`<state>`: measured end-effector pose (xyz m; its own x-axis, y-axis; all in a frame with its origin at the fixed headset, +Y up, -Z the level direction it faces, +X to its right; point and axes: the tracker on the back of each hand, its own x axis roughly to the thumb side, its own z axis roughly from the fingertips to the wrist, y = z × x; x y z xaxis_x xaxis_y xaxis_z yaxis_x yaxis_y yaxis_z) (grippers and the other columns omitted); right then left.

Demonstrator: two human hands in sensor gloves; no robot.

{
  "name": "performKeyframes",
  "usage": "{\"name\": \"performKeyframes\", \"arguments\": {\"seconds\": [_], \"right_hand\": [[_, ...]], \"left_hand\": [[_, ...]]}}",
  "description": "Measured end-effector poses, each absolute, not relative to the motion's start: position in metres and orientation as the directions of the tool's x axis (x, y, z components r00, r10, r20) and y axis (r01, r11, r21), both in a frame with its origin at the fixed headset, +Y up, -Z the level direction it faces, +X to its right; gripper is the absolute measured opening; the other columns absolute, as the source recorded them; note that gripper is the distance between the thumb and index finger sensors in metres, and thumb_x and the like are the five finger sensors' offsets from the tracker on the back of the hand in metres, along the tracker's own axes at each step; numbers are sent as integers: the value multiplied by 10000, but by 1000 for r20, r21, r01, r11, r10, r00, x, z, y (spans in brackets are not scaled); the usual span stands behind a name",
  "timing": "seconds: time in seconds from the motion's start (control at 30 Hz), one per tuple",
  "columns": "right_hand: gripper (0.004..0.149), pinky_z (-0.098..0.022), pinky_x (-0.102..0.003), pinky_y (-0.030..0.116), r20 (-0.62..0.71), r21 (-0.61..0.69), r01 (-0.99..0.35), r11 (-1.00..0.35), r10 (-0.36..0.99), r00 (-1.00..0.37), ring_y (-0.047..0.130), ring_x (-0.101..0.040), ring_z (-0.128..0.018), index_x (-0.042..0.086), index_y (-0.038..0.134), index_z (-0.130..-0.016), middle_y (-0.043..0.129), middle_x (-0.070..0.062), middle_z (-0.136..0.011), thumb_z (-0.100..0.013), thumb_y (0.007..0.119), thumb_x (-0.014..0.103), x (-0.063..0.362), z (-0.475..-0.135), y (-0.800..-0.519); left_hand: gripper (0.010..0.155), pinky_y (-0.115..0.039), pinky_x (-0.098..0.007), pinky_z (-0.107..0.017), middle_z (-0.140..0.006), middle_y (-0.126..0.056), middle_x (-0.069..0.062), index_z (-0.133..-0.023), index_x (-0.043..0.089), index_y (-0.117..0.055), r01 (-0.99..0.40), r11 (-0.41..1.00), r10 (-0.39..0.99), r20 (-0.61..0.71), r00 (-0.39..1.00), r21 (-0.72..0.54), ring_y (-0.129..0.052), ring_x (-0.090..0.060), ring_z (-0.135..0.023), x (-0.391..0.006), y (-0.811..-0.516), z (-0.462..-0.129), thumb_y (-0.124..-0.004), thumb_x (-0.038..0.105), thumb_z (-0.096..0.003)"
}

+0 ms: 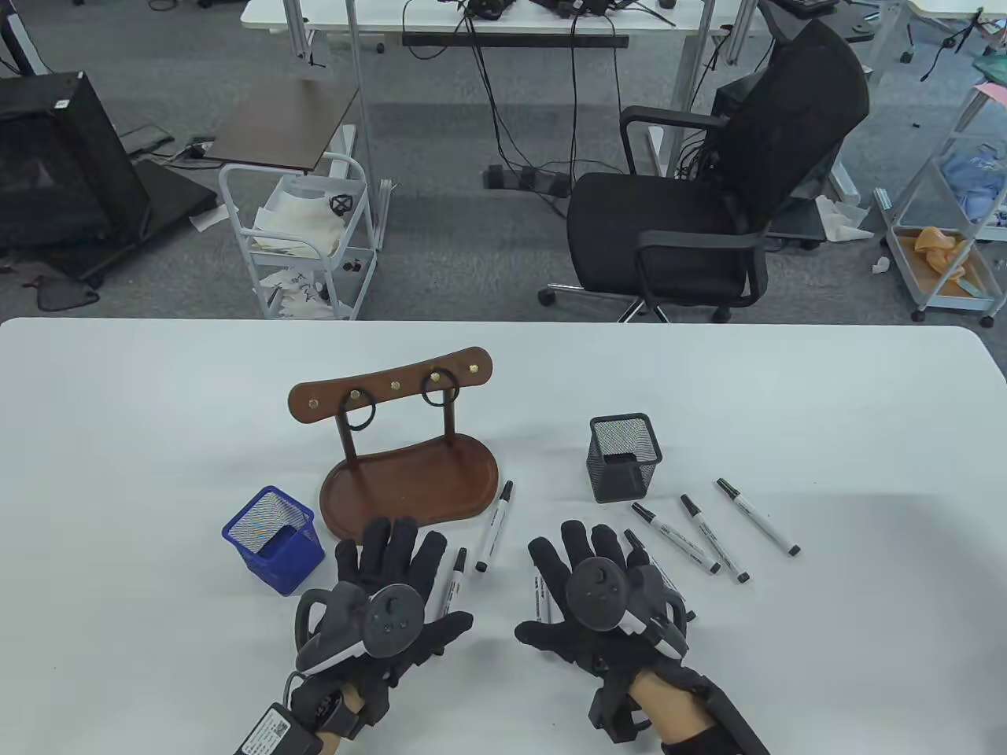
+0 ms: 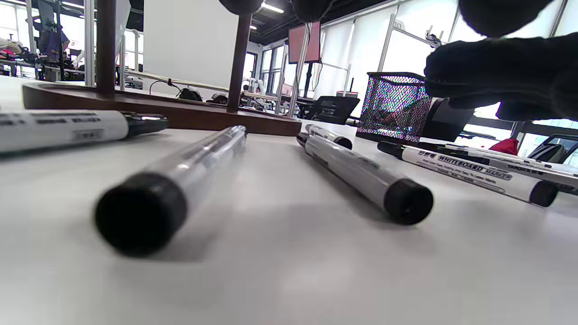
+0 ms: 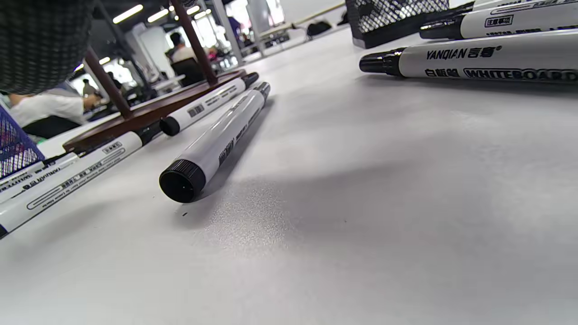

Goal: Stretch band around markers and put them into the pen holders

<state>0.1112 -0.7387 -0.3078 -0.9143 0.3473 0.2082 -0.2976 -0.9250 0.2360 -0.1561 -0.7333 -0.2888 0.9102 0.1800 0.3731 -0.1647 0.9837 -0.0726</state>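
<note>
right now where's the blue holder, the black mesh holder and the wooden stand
blue holder (image 1: pixel 271 539), table view, front wall
black mesh holder (image 1: pixel 625 468), table view, front wall
wooden stand (image 1: pixel 409 487), table view, bare base tray

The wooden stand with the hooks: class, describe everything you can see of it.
The wooden stand is dark brown and looks like polished wood. It has a kidney-shaped tray base, two thin dark posts and a curved top bar with small brass pegs. Two black bands hang from pegs. It stands upright on the white table, between the blue and black mesh holders. Neither hand touches it.
</note>
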Motion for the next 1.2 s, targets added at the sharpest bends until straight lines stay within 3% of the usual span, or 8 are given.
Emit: {"name": "performKeyframes", "arguments": {"seconds": [0.53, 0.73, 0.9, 1.2], "right_hand": [[942, -739, -761, 177, 212, 249, -288, -925, 342, -915, 84, -428, -1162, 418, 323, -1115, 159, -35, -1296, -361, 812, 697, 109, -307, -741], [938, -736, -763, 173, 213, 249, -291, -924, 345, -914, 85, -429, -1162, 416, 329, -1115, 159, -37, -1296, -362, 815, 692, 109, -308, -741], [936, -737, -762, 172, 211, 247, -292, -924, 345, -915, 85, -427, -1161, 416, 329, -1114, 157, -35, -1295, -364, 818, 687, 110, -308, -741], [934, -739, -762, 174, 215, 228, -300, -926, 348, -913, 94, -425, -1164, 417, 333, -1114, 158, -33, -1295, -363, 819, 685, 111, -308, -739]], "left_hand": [[977, -245, -836, -720, -1309, -239, -284, -1227, 189, -303, -174, 982, 189, 372, 909, -73, -147, -621, -1144, -156, -733, -290, -596, 782, -509], [972, -274, -829, -728, -1308, -277, -289, -1225, 188, -327, -248, 968, 239, 381, 893, -27, -184, -619, -1151, -154, -721, -289, -591, 788, -508], [978, -339, -803, -739, -1278, -361, -315, -1200, 95, -365, -377, 926, 354, 336, 873, 6, -277, -627, -1137, -157, -698, -301, -612, 758, -524], [881, -495, -732, -728, -1197, -491, -345, -1129, -17, -429, -715, 698, 708, 105, 698, 40, -468, -627, -1070, -185, -663, -338, -643, 635, -575]]}}
